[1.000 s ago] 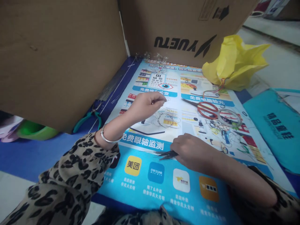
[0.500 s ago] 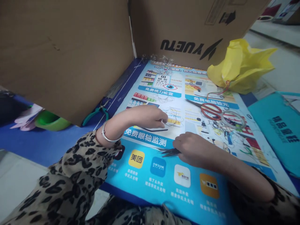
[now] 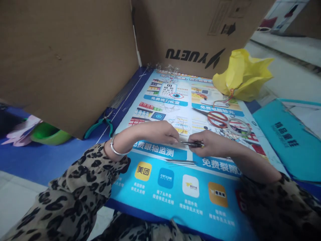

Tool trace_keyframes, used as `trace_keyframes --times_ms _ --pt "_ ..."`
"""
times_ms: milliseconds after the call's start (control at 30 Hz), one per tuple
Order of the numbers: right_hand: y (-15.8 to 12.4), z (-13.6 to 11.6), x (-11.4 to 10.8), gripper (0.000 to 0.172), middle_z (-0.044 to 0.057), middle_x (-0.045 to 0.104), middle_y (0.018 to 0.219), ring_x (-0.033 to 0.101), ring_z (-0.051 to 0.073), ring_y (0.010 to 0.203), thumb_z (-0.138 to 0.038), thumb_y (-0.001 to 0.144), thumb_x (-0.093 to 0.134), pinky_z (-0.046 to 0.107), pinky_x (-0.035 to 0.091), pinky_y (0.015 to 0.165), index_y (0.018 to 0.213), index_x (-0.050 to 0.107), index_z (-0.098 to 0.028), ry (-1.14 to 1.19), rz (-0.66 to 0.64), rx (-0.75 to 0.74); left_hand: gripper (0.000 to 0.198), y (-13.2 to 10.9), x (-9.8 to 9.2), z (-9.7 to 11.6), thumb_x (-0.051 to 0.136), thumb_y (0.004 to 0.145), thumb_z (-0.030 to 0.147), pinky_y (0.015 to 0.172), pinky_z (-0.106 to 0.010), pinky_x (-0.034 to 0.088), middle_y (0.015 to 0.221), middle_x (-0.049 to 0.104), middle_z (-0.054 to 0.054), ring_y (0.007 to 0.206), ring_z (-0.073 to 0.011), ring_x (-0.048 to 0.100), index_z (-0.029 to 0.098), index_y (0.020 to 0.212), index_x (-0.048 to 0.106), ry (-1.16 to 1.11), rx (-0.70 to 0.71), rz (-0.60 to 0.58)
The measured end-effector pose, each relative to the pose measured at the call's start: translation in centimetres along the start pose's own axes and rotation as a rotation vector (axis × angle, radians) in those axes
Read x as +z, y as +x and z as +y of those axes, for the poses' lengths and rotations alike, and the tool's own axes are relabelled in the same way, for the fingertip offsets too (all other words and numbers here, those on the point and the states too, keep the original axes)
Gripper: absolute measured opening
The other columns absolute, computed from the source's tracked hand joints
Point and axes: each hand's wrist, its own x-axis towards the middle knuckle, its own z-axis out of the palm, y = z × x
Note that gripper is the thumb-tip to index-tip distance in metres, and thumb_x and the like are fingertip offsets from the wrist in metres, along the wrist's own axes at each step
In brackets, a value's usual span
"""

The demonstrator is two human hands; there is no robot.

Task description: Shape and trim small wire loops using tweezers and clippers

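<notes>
My right hand [image 3: 209, 143] is closed around a dark, narrow-jawed pair of pliers [image 3: 192, 144]; their tips point left. Facing it, the fingers of my left hand [image 3: 167, 134] are pinched together close to those tips. Whatever lies in that pinch, perhaps something very thin, is too small to make out. Several thin dark wires [image 3: 180, 162] lie on the printed poster [image 3: 175, 207] just below both hands. Beyond my right hand are red-handled scissors [image 3: 217, 119] and a clear roll of tape [image 3: 238, 126].
Large cardboard panels [image 3: 67, 67] stand at the left and back. A yellow paper flower shape [image 3: 242, 75] sits at the back right, and a teal box [image 3: 286, 137] at the right. Teal-handled pliers [image 3: 99, 127] and a green bowl [image 3: 50, 134] lie left. Tangled clear wire [image 3: 170, 68] rests behind.
My right hand has risen away from the loose wires with the pliers, bringing their tips beside my left fingers. My left fingers have closed more tightly. The view has shifted slightly.
</notes>
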Motion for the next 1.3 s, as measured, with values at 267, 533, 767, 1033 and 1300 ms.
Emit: trace_keyframes --times_ms 267,533,767,1033,1300 --pt "0.4 0.8 0.2 0.006 -0.004 0.048 0.06 0.042 0.008 0.057 -0.018 0.066 0.048 0.021 0.032 0.055 0.066 0.053 -0.018 0.104 0.083 0.023 0.022 0.9 1.5 0.2 0.046 0.08 0.019 0.055 -0.022 0.032 0.08 0.069 -0.001 0.067 -0.012 0.057 0.021 0.086 0.068 0.257 -0.069 0.143" --pt "0.6 1.9 0.1 0.015 -0.003 0.056 0.064 0.049 0.009 0.059 -0.03 0.071 0.053 0.02 0.037 0.056 0.074 0.062 -0.017 0.251 0.096 0.146 0.019 1.8 3.1 -0.9 0.045 0.077 0.015 0.053 -0.026 0.031 0.073 0.064 -0.004 0.066 -0.0148 0.056 0.019 0.078 0.064 0.582 -0.069 0.342" --pt "0.7 2.5 -0.1 0.026 -0.002 0.055 0.062 0.048 0.01 0.06 -0.041 0.075 0.054 0.022 0.036 0.056 0.069 0.062 -0.017 0.215 0.136 0.109 0.015 2.0 3.6 -1.9 0.045 0.081 0.016 0.06 -0.027 0.036 0.076 0.063 -0.001 0.071 -0.0149 0.056 0.019 0.084 0.059 0.611 -0.028 0.514" --pt "0.7 3.0 -0.3 0.028 -0.001 0.053 0.065 0.048 0.011 0.061 -0.041 0.08 0.048 0.023 0.033 0.056 0.07 0.058 -0.017 0.113 0.342 0.147 0.005 2.1 3.7 -2.3 0.053 0.078 0.019 0.057 -0.027 0.035 0.071 0.06 -0.001 0.067 -0.0151 0.053 0.017 0.08 0.057 0.716 -0.022 0.536" --pt "0.9 2.0 0.1 0.018 -0.001 0.053 0.065 0.048 0.012 0.062 -0.033 0.077 0.052 0.024 0.033 0.057 0.067 0.055 -0.018 0.094 0.349 0.144 0.008 2.1 4.1 -2.3 0.054 0.079 0.014 0.06 -0.029 0.034 0.076 0.059 0.0 0.071 -0.0157 0.051 0.019 0.085 0.057 0.746 0.019 0.528"
